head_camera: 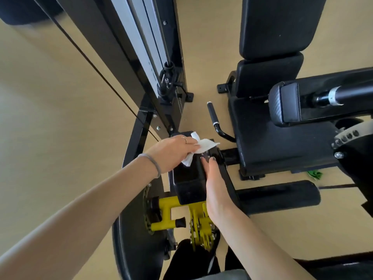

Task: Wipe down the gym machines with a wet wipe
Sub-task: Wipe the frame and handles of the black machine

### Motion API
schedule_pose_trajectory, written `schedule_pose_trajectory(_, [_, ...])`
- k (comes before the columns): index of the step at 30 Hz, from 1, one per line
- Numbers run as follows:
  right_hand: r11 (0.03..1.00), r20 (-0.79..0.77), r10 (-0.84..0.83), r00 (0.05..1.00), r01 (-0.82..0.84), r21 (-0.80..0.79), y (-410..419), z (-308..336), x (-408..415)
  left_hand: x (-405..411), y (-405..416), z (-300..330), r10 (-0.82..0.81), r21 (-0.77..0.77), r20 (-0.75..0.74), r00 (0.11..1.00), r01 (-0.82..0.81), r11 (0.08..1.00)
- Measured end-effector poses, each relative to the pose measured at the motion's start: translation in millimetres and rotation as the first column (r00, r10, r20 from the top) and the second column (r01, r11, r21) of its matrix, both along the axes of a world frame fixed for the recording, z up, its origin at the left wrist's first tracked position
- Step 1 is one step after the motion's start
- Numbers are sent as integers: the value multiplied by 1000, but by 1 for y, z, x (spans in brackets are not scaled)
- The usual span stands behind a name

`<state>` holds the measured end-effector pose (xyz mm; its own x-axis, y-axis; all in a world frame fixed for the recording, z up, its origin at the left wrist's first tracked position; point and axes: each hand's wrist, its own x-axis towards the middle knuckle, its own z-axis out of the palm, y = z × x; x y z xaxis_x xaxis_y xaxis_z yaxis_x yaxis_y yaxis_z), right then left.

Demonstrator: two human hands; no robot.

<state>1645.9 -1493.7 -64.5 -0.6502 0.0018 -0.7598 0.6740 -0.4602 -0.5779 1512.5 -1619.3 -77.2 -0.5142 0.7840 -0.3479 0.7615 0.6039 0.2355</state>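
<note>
— While the left hand (173, 153) pinches the wet wipe (198, 148) at the black pad's (186, 178) far end, where's the other?
— Right hand (215, 178), fingers straight, flat along the pad's right edge. Pad's long axis runs toward the person; unwiped length likely lies nearer.

A smooth tan floor (50, 102) lay evenly lit, with a small crumpled green scrap (314, 175) lying on it

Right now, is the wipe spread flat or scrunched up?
Scrunched. The white wipe bunches in crumpled folds under the left hand on the black pad.
</note>
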Motion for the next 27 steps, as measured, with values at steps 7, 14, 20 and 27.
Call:
schedule_pose_trajectory(7, [1000,106,-5,994,4,15,2,-2,-5,-57,21,-23,355,-138,16,935,-349,927])
schedule_pose_trajectory(14, [1000,94,16,995,-16,4,3,-4,-1,-23,2,-10,656,-76,-7,754,-655,752])
schedule_pose_trajectory(20, [999,98,52,994,-53,12,1,-4,-1,73,-16,22,818,97,276,505,-861,499])
schedule_pose_trajectory(27, [993,117,96,988,-104,61,1,3,1,157,-2,25,876,238,345,337,-934,266])
